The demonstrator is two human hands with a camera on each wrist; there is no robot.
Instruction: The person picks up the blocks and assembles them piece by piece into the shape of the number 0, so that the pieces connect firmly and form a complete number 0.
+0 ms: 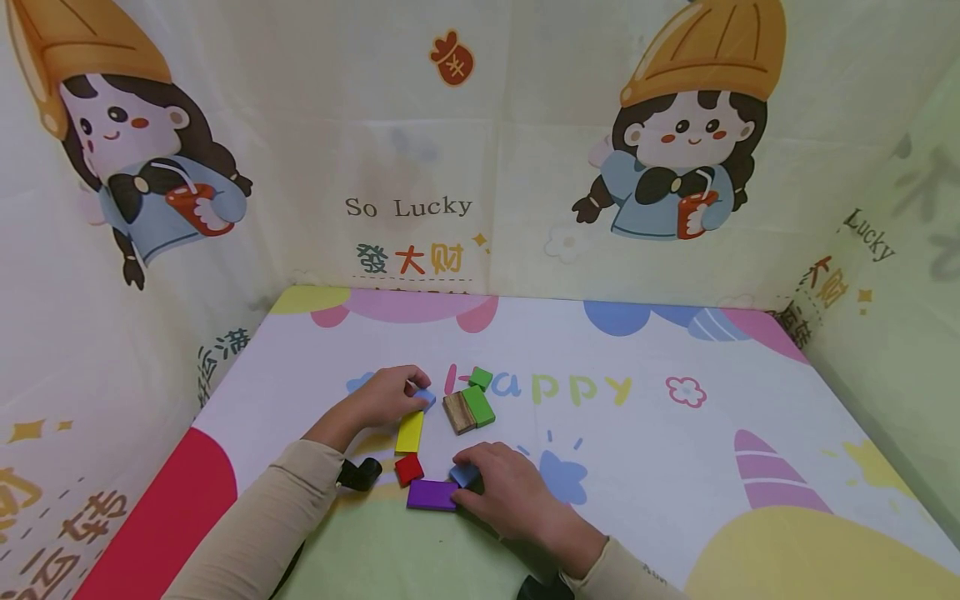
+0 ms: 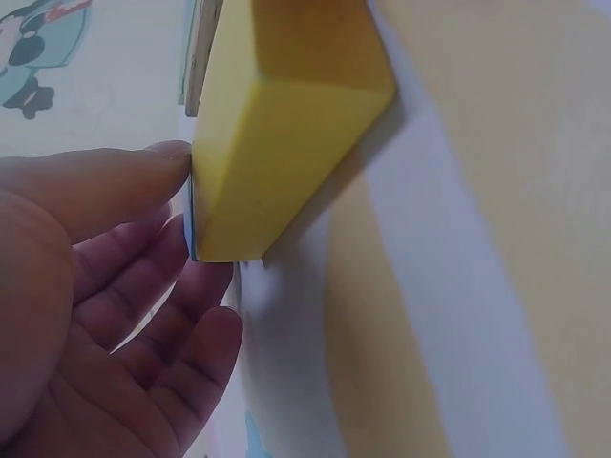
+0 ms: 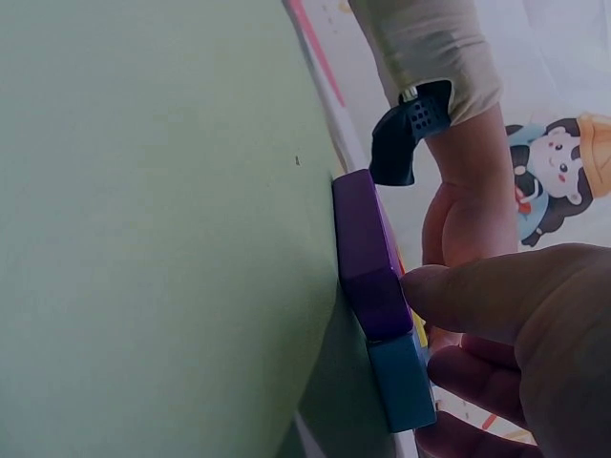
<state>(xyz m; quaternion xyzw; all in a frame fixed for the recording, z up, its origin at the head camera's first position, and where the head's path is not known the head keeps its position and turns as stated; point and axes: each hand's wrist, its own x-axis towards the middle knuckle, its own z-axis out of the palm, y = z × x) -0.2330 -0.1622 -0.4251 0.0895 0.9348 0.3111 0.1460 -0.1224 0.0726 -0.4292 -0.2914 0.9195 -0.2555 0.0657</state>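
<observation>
My left hand (image 1: 381, 395) pinches a light blue block (image 1: 427, 399) between thumb and fingers, at the far end of a yellow block (image 1: 408, 433). In the left wrist view the yellow block (image 2: 277, 143) hides most of the light blue one. My right hand (image 1: 516, 493) holds a darker blue block (image 1: 464, 475) at the right end of a purple block (image 1: 431, 496). From the right wrist, the thumb tip lies at the purple block (image 3: 366, 253), and the fingers curl by the blue block (image 3: 401, 384). A red block (image 1: 408, 470) sits between the yellow and purple ones.
Beyond my right hand, a wood-grain block (image 1: 458, 413) lies side by side with a green block (image 1: 478, 407). A small green block (image 1: 481, 378) sits at their far end. Printed cloth walls (image 1: 525, 167) rise behind and beside the patterned tabletop (image 1: 645, 450).
</observation>
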